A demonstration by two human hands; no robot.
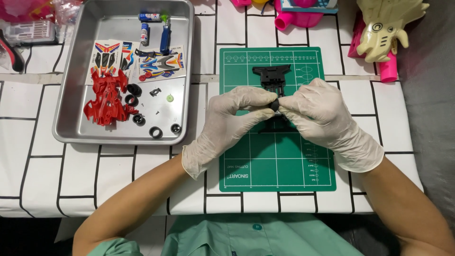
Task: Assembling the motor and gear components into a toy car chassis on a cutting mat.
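Both hands wear pale gloves and meet over the green cutting mat. The left hand and the right hand each pinch, with thumb and fingertips closed, a small black wheel held between them. The wheel sits just above a black toy car frame, which rests on the upper part of the mat.

To the left, a metal tray holds a red car body, sticker sheets, loose black tyres and small batteries.
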